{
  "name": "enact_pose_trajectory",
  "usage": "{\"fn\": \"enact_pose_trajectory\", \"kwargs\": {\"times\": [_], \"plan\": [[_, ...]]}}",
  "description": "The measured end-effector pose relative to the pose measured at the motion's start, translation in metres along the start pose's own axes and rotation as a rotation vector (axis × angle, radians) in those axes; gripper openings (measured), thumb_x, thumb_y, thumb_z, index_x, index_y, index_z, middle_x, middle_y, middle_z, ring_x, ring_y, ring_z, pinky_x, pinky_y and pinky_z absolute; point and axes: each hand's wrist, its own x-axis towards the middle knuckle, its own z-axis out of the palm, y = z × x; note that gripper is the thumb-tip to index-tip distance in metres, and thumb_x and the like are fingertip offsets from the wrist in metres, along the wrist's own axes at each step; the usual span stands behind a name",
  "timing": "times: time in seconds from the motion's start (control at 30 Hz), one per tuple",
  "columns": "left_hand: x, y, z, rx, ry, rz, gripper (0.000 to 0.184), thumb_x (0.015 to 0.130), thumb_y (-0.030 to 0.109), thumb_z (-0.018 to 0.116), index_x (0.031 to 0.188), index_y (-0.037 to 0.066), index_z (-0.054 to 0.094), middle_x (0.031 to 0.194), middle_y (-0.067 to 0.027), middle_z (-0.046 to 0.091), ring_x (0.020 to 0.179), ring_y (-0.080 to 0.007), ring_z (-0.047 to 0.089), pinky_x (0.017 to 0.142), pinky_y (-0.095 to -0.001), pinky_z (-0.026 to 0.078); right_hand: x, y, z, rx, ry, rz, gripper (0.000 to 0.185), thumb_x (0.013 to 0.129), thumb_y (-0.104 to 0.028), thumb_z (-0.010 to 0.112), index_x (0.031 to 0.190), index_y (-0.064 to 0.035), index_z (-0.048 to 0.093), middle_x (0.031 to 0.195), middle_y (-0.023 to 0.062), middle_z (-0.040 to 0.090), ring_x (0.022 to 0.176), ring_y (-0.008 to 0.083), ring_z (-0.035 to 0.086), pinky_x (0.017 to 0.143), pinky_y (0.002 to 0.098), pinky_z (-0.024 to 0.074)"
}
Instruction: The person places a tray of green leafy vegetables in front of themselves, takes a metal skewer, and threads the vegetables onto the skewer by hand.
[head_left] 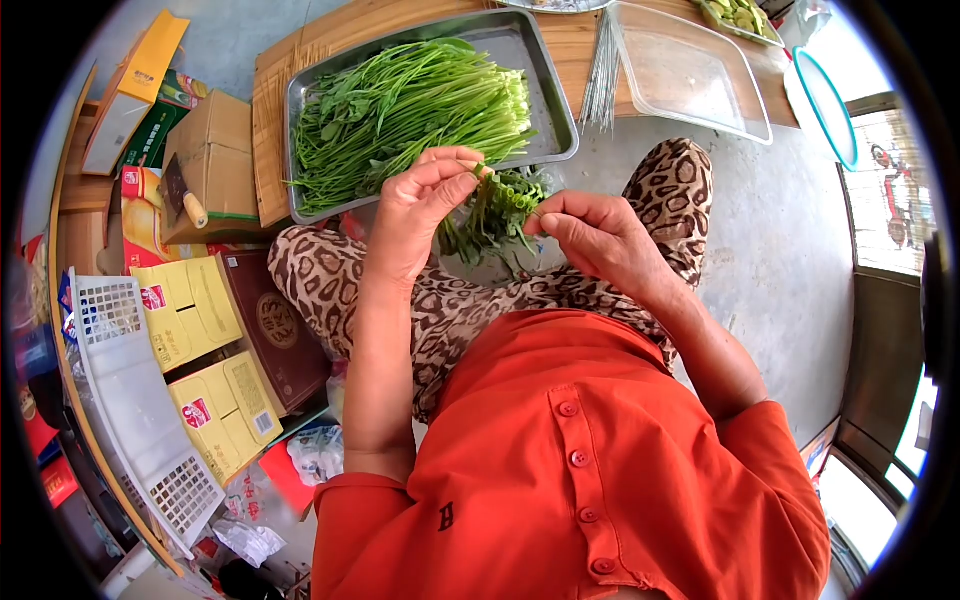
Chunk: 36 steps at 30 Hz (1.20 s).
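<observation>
My left hand [430,198] is closed in a pinch at the upper end of a bunch of leafy greens [500,212], just in front of the tray. On the other side of the bunch, my right hand [598,238] is also pinched, its thumb and forefinger at the edge of the leaves. Whatever thin piece may lie between those right fingertips is too small to make out. Long green-stemmed vegetables [410,115] fill most of a metal tray [560,110] beyond my hands, pale stem ends toward the right.
The tray rests on a wooden board [270,120]. Thin metal skewers [602,75] lie beside a clear plastic tray [690,65]. At left are a cardboard box [222,150], a knife [185,195], yellow cartons [228,405] and a white basket [130,360]. A teal-rimmed basin [825,108] stands right.
</observation>
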Motion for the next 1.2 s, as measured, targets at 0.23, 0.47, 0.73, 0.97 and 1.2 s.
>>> {"fn": "enact_pose_trajectory", "kwargs": {"times": [0.23, 0.47, 0.73, 0.97, 1.2], "plan": [[0.010, 0.003, 0.004, -0.109, -0.290, -0.120, 0.023, 0.086, 0.017, 0.065, 0.103, 0.001, 0.065, 0.109, -0.0106, 0.064, 0.108, -0.0204, 0.058, 0.098, -0.0342, 0.041, -0.003, -0.008, -0.005, 0.120, -0.024, 0.075, 0.024, 0.098, -0.021, 0.049, 0.099, -0.0016, 0.062, 0.053, -0.0088, 0.036, 0.044, 0.0013, 0.030, 0.041, 0.0191, 0.0209], [0.017, -0.008, 0.002, -0.085, -0.279, -0.215, 0.020, 0.086, 0.015, 0.067, 0.100, 0.001, 0.066, 0.098, -0.0074, 0.067, 0.093, -0.0158, 0.060, 0.088, -0.0297, 0.045, -0.004, -0.005, -0.011, 0.200, -0.041, 0.132, 0.025, 0.098, -0.023, 0.050, 0.097, -0.0020, 0.062, 0.050, -0.0072, 0.036, 0.041, 0.0025, 0.028, 0.039, 0.0204, 0.0194], [0.014, -0.020, 0.002, -0.247, -0.247, -0.262, 0.021, 0.082, 0.011, 0.071, 0.099, 0.000, 0.068, 0.088, -0.0021, 0.068, 0.080, -0.0082, 0.061, 0.076, -0.0218, 0.047, -0.003, -0.002, -0.014, 0.212, -0.037, 0.176, 0.024, 0.097, -0.023, 0.051, 0.094, -0.0019, 0.063, 0.049, -0.0061, 0.036, 0.040, 0.0032, 0.028, 0.038, 0.0210, 0.0186], [0.012, -0.016, 0.002, -0.244, -0.275, -0.308, 0.021, 0.080, 0.010, 0.072, 0.099, 0.000, 0.069, 0.088, -0.0027, 0.068, 0.080, -0.0085, 0.061, 0.075, -0.0218, 0.048, -0.002, -0.001, -0.011, 0.177, -0.039, 0.171, 0.025, 0.097, -0.023, 0.051, 0.094, -0.0020, 0.063, 0.049, -0.0062, 0.036, 0.040, 0.0032, 0.027, 0.038, 0.0212, 0.0177], [0.012, -0.009, 0.007, -0.281, -0.287, -0.283, 0.030, 0.087, 0.023, 0.065, 0.103, -0.002, 0.067, 0.099, -0.0069, 0.067, 0.085, -0.0110, 0.061, 0.079, -0.0236, 0.048, 0.002, -0.001, -0.016, 0.274, -0.065, 0.186, 0.025, 0.098, -0.023, 0.050, 0.092, -0.0016, 0.062, 0.048, -0.0061, 0.035, 0.039, 0.0039, 0.026, 0.038, 0.0214, 0.0173]]}}
